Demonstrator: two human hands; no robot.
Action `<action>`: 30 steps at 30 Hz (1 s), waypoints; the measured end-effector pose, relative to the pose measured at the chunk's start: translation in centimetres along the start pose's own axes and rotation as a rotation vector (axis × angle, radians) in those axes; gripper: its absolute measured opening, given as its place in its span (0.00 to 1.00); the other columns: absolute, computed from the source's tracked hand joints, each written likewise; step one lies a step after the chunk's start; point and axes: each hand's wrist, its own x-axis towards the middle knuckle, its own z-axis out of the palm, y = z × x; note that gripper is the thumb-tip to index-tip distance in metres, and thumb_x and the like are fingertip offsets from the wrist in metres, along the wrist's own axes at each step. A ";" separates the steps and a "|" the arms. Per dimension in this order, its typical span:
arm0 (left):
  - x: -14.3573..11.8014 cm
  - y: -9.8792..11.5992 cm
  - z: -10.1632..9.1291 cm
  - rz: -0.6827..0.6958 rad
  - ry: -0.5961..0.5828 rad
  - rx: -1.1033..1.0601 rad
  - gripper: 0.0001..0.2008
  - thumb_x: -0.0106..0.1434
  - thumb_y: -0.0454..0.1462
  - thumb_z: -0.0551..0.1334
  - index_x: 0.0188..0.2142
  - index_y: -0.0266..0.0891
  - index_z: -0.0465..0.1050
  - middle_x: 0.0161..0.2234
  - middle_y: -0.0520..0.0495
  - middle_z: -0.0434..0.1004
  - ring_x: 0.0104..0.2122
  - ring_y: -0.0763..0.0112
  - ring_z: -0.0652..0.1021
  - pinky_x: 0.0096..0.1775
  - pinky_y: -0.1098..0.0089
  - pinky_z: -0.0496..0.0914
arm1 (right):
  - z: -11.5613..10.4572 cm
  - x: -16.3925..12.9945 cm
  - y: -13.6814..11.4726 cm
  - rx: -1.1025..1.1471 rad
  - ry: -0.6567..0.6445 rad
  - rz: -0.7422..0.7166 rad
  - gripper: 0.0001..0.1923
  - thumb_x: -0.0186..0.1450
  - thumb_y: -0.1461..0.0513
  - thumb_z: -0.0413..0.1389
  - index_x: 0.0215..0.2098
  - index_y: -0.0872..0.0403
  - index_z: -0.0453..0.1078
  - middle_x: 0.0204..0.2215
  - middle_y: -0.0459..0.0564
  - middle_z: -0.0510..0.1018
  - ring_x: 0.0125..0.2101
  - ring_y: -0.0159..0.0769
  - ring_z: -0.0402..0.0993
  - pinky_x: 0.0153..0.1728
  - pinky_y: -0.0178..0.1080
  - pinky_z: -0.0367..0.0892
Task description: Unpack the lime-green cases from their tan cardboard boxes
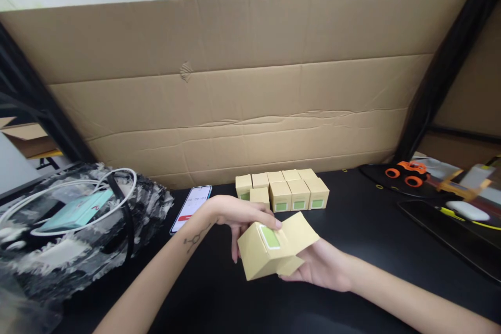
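Note:
A small tan cardboard box (256, 258) with a green label in a white border is held above the black table, tilted, its flaps standing open toward the right. My left hand (245, 214) grips it from behind and above, the thumb lying beside the label and other fingers hanging down at its left. From the right, my right hand (319, 266) holds the flap end, with most of its fingers hidden behind the cardboard. Just beyond my hands, several similar closed boxes (281, 195) stand grouped in rows, green labels facing me.
Left of the boxes lies a phone (191, 207) showing a timer. A grey and black shaggy bag (78, 266) with a white cable (131, 193) fills the left side. An orange toy car (409, 172) and a white case (467, 211) are at right. A cardboard panel (242, 94) closes the back.

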 end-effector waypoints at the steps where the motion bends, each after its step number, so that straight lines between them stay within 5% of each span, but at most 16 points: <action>1: -0.3 -0.2 -0.2 0.020 0.011 -0.005 0.23 0.54 0.45 0.67 0.48 0.43 0.67 0.37 0.47 0.76 0.31 0.57 0.82 0.24 0.64 0.77 | -0.4 0.1 -0.1 -0.045 0.046 -0.026 0.28 0.69 0.46 0.37 0.54 0.57 0.61 0.47 0.62 0.76 0.47 0.46 0.74 0.47 0.50 0.69; 5: -1.4 -2.6 -0.6 0.198 0.114 -0.187 0.28 0.59 0.49 0.63 0.56 0.44 0.60 0.39 0.46 0.76 0.32 0.61 0.81 0.25 0.67 0.77 | -2.3 0.3 -0.8 -0.352 0.290 -0.200 0.29 0.58 0.52 0.60 0.54 0.53 0.58 0.51 0.58 0.70 0.51 0.49 0.69 0.51 0.51 0.64; 8: -1.3 -5.0 0.1 0.344 0.192 -0.445 0.25 0.63 0.47 0.59 0.56 0.40 0.60 0.41 0.42 0.78 0.35 0.61 0.81 0.30 0.65 0.77 | -3.1 0.3 -0.9 -0.631 0.382 -0.283 0.31 0.52 0.61 0.65 0.52 0.51 0.60 0.51 0.55 0.68 0.53 0.49 0.64 0.55 0.53 0.57; 11: -0.4 -6.7 1.6 0.428 0.219 -0.641 0.22 0.65 0.47 0.56 0.52 0.34 0.66 0.43 0.38 0.78 0.38 0.62 0.79 0.39 0.63 0.75 | -3.2 0.0 -0.8 -0.844 0.361 -0.304 0.30 0.51 0.67 0.64 0.51 0.50 0.63 0.49 0.53 0.70 0.52 0.50 0.65 0.53 0.54 0.60; 15: 0.7 -7.7 3.1 0.452 0.316 -0.772 0.24 0.64 0.47 0.57 0.53 0.32 0.64 0.45 0.34 0.77 0.36 0.62 0.79 0.39 0.63 0.73 | -2.5 -0.7 -1.3 -1.037 0.375 -0.373 0.34 0.56 0.64 0.62 0.58 0.50 0.56 0.55 0.56 0.64 0.56 0.50 0.61 0.55 0.56 0.59; 19: 1.8 -8.5 4.1 0.491 0.421 -0.826 0.24 0.65 0.47 0.56 0.54 0.31 0.62 0.48 0.31 0.75 0.37 0.61 0.78 0.36 0.63 0.73 | -1.0 -1.3 -1.4 -1.451 0.432 -0.791 0.26 0.65 0.64 0.55 0.60 0.56 0.55 0.54 0.60 0.65 0.55 0.46 0.64 0.53 0.50 0.67; 22: 2.3 -8.9 5.0 0.490 0.378 -0.873 0.22 0.64 0.46 0.59 0.51 0.32 0.64 0.45 0.33 0.77 0.38 0.62 0.78 0.38 0.63 0.73 | 0.5 -1.4 -1.0 -1.700 0.395 -1.014 0.17 0.67 0.67 0.50 0.55 0.60 0.64 0.47 0.57 0.75 0.49 0.43 0.71 0.50 0.46 0.70; 26: 2.5 -9.0 6.2 0.493 0.274 -0.958 0.20 0.56 0.36 0.68 0.48 0.34 0.70 0.43 0.41 0.80 0.40 0.64 0.79 0.43 0.64 0.72 | 1.5 -1.2 -0.8 -1.736 0.402 -1.044 0.15 0.70 0.69 0.44 0.46 0.58 0.71 0.41 0.52 0.80 0.42 0.39 0.76 0.47 0.43 0.73; 30: 2.4 -8.9 6.8 0.455 0.240 -0.983 0.20 0.55 0.38 0.69 0.46 0.33 0.72 0.39 0.41 0.81 0.36 0.65 0.80 0.40 0.65 0.74 | 1.3 -1.4 -1.2 -1.750 0.432 -1.100 0.15 0.70 0.70 0.44 0.45 0.60 0.72 0.37 0.53 0.81 0.39 0.38 0.77 0.44 0.41 0.75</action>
